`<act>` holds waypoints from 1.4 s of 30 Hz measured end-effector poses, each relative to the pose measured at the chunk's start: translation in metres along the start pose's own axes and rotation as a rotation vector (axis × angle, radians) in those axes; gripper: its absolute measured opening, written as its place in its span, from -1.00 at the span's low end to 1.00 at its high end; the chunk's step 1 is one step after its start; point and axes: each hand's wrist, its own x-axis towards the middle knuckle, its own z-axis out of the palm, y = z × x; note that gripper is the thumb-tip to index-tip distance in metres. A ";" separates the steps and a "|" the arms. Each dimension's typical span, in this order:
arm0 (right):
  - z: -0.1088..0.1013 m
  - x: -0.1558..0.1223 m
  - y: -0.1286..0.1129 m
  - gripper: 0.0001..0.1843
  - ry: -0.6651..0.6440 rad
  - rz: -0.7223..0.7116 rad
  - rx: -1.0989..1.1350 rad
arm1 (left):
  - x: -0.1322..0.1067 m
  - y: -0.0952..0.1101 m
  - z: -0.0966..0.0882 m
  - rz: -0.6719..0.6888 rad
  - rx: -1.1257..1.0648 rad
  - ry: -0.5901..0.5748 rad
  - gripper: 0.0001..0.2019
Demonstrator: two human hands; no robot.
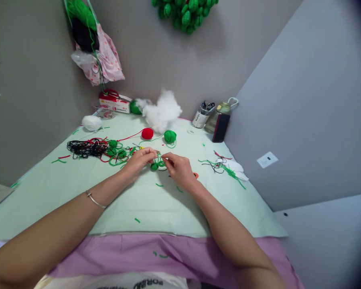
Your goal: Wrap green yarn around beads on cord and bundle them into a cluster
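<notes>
My left hand [141, 158] and my right hand [179, 167] meet over the pale green table cover [78, 188], fingers pinched together. Between the fingertips runs a strand of green yarn [159, 157], tied to small green crocheted pieces [154, 166] lying just under the hands. Each hand grips the yarn at one end. A silver bangle [95, 200] sits on my left wrist. Beyond the hands lie a green yarn ball [170, 136] and a red yarn ball [147, 133].
A tangle of black, red and green yarn [92, 148] lies to the left. White stuffing [162, 112], a white ball [92, 123], a red box [114, 102], a pen pot [202, 116], a bottle and dark phone [220, 127] stand at the back. Yarn scraps [225, 167] lie right.
</notes>
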 end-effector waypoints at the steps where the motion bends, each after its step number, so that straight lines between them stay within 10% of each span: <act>1: 0.000 0.000 0.000 -0.75 0.002 0.001 0.000 | 0.000 0.000 0.000 -0.001 -0.002 -0.004 -0.85; 42: 0.003 0.003 0.005 -0.70 0.028 0.032 0.039 | 0.003 0.000 -0.008 -0.025 -0.119 -0.039 -0.86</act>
